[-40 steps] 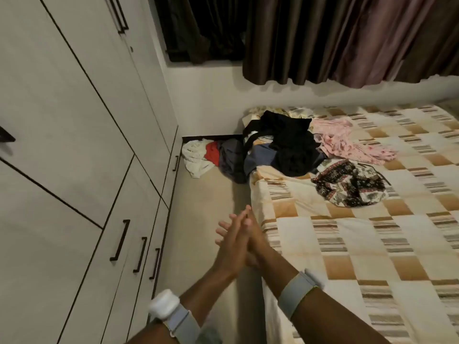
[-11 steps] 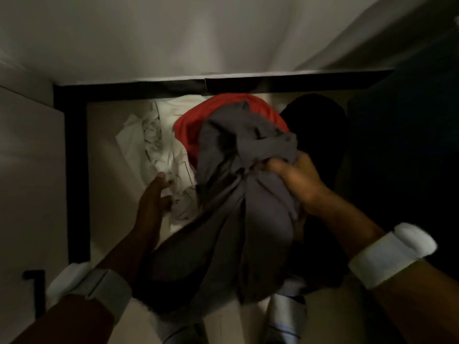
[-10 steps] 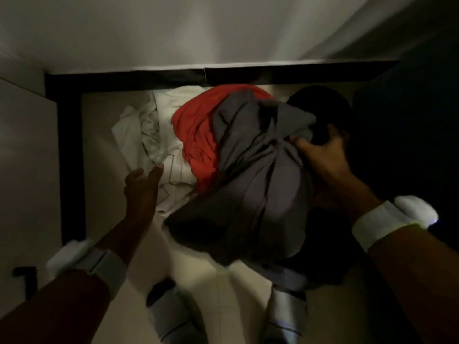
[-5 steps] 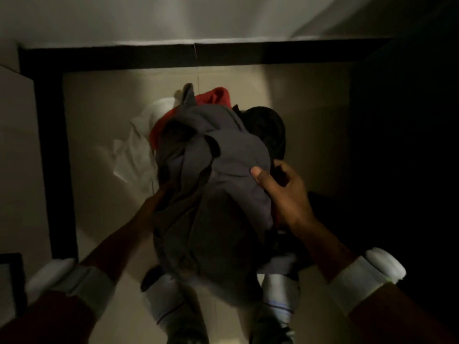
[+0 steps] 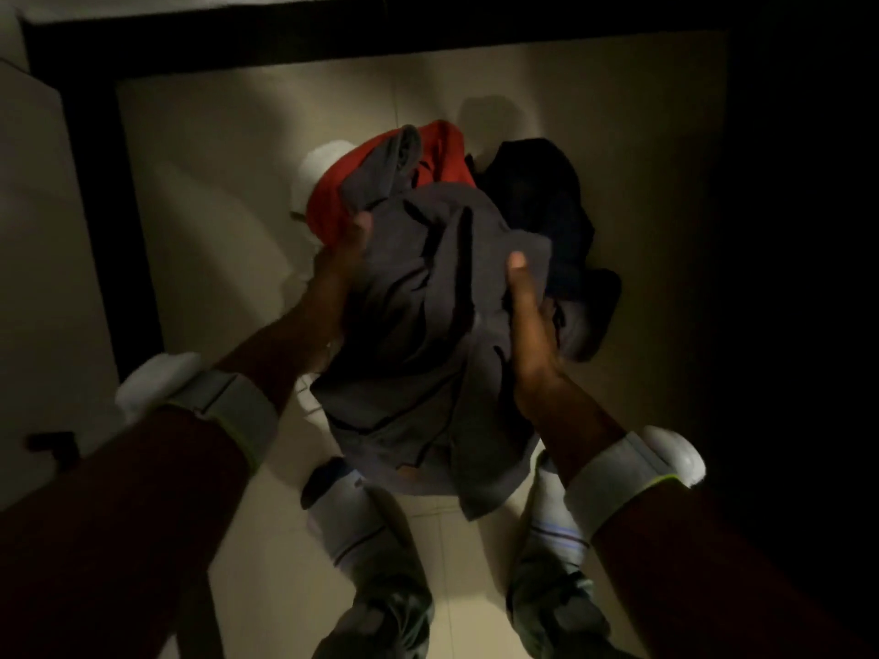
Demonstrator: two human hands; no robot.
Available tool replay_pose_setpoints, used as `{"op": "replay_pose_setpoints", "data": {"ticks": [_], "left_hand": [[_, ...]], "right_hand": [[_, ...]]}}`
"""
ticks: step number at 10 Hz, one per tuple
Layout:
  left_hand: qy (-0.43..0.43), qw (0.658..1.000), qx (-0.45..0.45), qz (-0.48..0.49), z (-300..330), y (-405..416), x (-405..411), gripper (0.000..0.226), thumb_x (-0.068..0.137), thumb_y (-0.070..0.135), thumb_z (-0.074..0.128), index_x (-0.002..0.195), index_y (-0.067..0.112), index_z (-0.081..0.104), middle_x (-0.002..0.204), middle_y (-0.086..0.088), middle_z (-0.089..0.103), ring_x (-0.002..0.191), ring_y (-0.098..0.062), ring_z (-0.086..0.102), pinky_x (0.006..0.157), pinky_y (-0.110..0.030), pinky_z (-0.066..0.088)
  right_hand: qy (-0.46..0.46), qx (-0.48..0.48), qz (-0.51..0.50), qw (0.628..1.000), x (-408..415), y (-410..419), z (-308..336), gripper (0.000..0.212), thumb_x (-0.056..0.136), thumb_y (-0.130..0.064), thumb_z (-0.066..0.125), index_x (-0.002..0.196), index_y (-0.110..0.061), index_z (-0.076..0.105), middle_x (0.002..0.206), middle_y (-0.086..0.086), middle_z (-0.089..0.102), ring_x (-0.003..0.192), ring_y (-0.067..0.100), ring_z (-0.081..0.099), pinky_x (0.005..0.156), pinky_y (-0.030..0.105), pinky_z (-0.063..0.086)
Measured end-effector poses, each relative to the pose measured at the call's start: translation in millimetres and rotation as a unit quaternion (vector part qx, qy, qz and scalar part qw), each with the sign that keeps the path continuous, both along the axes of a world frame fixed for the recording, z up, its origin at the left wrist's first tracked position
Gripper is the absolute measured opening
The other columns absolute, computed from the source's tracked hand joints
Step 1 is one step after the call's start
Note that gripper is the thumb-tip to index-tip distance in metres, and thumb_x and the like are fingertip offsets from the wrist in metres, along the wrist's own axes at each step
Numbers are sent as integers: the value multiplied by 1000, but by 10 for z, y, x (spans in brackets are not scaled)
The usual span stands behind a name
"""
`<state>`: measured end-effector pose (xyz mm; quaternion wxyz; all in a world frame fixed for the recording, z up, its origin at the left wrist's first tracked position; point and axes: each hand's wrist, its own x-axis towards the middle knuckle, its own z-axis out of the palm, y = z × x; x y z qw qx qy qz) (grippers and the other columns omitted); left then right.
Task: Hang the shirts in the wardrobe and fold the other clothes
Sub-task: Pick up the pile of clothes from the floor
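Observation:
I hold a bundle of clothes above the floor, seen from straight overhead in dim light. A grey garment [image 5: 428,325] lies on top and hangs down over my feet. Under it show a red garment [image 5: 333,202], a white one [image 5: 314,173] and a dark one [image 5: 537,192]. My left hand [image 5: 340,268] grips the bundle's left side, thumb on the grey cloth, fingers hidden underneath. My right hand [image 5: 528,316] grips the right side, thumb pressed on the grey cloth.
The pale tiled floor [image 5: 228,206] has a dark skirting [image 5: 95,135] along the top and left. The white wardrobe [image 5: 33,230] with a dark handle [image 5: 47,442] stands at the left. My socked feet [image 5: 347,516] are below the bundle. The right side is in deep shadow.
I walked from the bed to the floor pile and bent over it. Both hands gathered the clothes and lifted the bundle off the floor, towards me.

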<state>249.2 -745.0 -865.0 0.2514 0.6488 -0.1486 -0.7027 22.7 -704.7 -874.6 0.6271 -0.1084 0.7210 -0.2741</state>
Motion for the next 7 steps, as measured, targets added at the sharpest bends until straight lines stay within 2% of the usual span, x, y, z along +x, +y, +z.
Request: {"op": "replay_pose_setpoints", "data": {"ticks": [1,2,3,4,5,6,7], "left_hand": [[-14,1000,0,2,226,59,-103,58,90,62,66,132,23,62,110,9,77,115,-10,67,106,-33,53],[-263,962,-44,64,114,128,210,48,97,59,58,121,17,64,111,1,70,118,-16,65,91,-19,50],[-317,946,-41,60,34,157,189,102,70,82,67,150,21,48,150,-5,54,137,-24,52,114,-38,42],[-230,972,-43,-1,-179,256,-197,109,50,96,71,140,38,59,145,7,61,134,-21,56,117,-45,42],[-169,984,-46,2,-77,259,-445,108,53,94,71,142,34,58,139,12,64,129,-15,60,113,-42,47],[-24,999,-13,-30,139,348,-536,109,57,92,71,148,34,52,143,11,61,131,-12,59,116,-45,44],[-3,1000,13,28,345,482,-580,124,45,98,70,152,41,46,155,6,51,141,-24,49,119,-52,36]], "right_hand": [[26,-69,69,995,-36,-26,230,104,67,-80,77,153,-30,46,146,-10,60,130,11,59,114,41,46],[201,-69,57,976,-414,149,234,127,58,-75,84,161,-24,29,157,-1,46,140,12,47,117,38,41],[205,-24,-20,978,-582,81,146,138,61,-71,86,166,-28,8,165,3,35,149,20,37,122,43,35],[141,-42,-8,989,-388,-88,-16,132,59,-74,84,164,-23,22,157,4,48,139,19,52,112,38,48],[145,-56,91,984,-150,-198,-153,108,56,-89,77,143,-28,54,137,-6,63,123,13,63,104,35,51],[78,-38,128,988,-139,-246,211,53,77,-68,75,113,-34,55,101,-23,56,81,-16,59,73,2,45],[47,-39,143,988,-289,-187,712,20,94,-45,69,97,-31,55,95,-18,59,61,-23,59,55,0,42]]}}
